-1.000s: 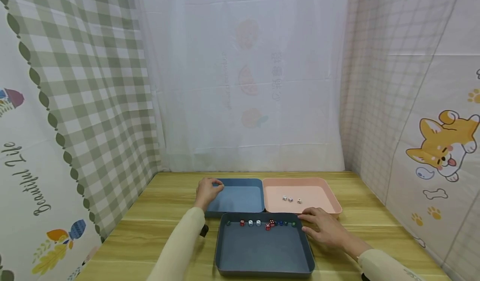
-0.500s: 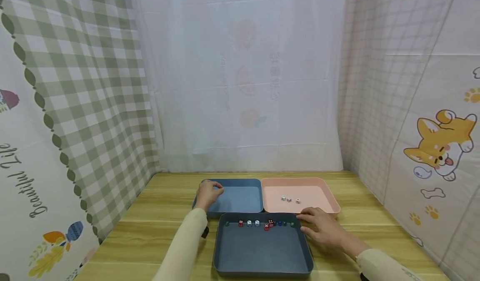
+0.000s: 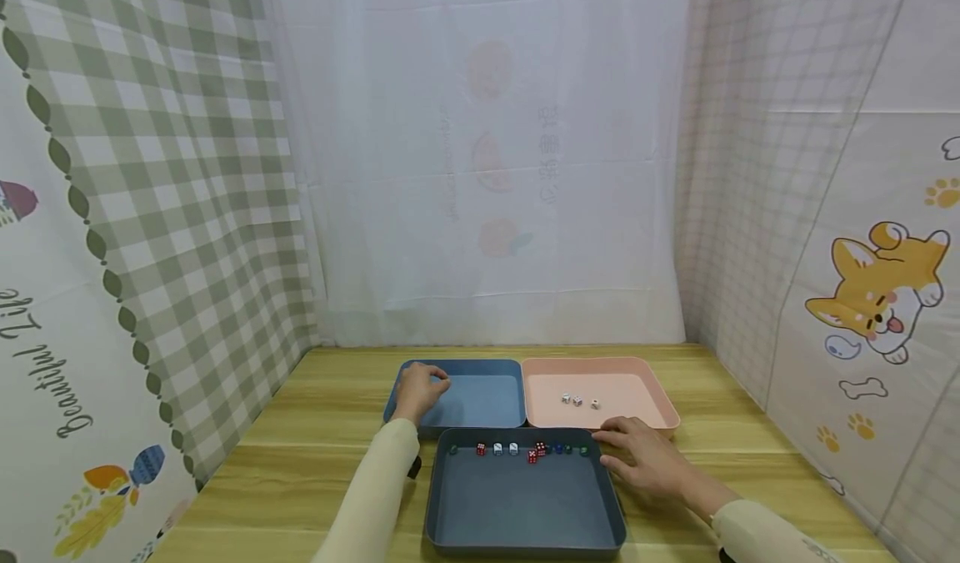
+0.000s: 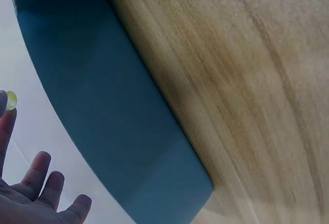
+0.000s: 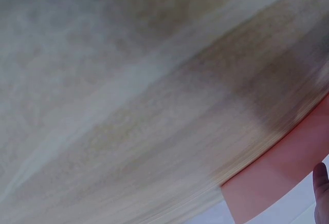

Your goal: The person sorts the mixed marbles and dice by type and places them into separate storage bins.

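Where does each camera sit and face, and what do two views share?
Head: worn on the head, facing forward and down at the grey tray; left hand, right hand, sleeves show.
Left wrist: worn there, facing blue tray and tabletop; left hand pinches a yellowish piece.
Right wrist: worn there, facing tabletop and pink tray; right hand barely shows.
Shared by head and left wrist: blue tray.

The head view looks from the person's head forward and down, at moderate distance, with the white cloth (image 3: 495, 154) in the upper middle of the frame and the wooden table (image 3: 337, 404) below. The left wrist view is very near and faces the blue tray (image 4: 113, 106), sharing with the head view this tray and the left hand (image 3: 418, 392), at its lower left. The right wrist view, close over the table, shares the pink tray (image 3: 585, 375) and the right hand (image 3: 648, 456), at its lower right.
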A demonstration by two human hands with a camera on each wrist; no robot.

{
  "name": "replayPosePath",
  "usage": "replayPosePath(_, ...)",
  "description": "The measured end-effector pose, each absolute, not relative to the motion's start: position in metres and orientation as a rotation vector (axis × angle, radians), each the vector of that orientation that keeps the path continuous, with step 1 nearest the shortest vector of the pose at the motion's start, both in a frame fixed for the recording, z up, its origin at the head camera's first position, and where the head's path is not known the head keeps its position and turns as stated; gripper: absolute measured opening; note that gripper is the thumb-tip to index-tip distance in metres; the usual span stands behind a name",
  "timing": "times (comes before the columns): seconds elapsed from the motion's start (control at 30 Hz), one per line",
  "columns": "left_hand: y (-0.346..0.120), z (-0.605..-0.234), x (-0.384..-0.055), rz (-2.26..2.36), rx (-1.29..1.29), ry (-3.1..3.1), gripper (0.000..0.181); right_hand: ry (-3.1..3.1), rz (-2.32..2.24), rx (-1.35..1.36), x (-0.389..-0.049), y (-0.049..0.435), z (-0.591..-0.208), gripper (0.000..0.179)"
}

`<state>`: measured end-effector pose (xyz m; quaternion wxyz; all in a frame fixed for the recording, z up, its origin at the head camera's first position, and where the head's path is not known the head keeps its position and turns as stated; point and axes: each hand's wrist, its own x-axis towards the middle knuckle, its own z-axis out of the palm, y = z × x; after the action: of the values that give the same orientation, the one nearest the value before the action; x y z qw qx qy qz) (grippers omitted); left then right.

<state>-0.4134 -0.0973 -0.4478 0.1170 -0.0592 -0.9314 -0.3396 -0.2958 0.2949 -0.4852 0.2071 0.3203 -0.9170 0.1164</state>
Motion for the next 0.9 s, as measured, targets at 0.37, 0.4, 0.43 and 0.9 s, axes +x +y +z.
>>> replayPosePath(0.37,-0.101,-0.450,-0.415,-1.032,-0.204,-2.723,0.019,-2.584,0.336,0.876,-0.295,0.294,-0.485,0.033)
replayPosePath(0.4,-0.101,-0.451,-0.416,-1.037,-0.208,-2.717,0.019,-2.580,0.334,0.877,-0.295,0.294,-0.485,0.032)
replayPosePath(0.43,-0.102,-0.451,-0.416,-1.041,-0.214,-2.711,0.018,-2.575,0.332,0.878,-0.295,0.294,-0.485,0.032)
replayPosePath(0.9,-0.107,-0.451,-0.416,-1.049,-0.242,-2.682,0.020,-2.597,0.348,0.872,-0.295,0.295,-0.484,0.033)
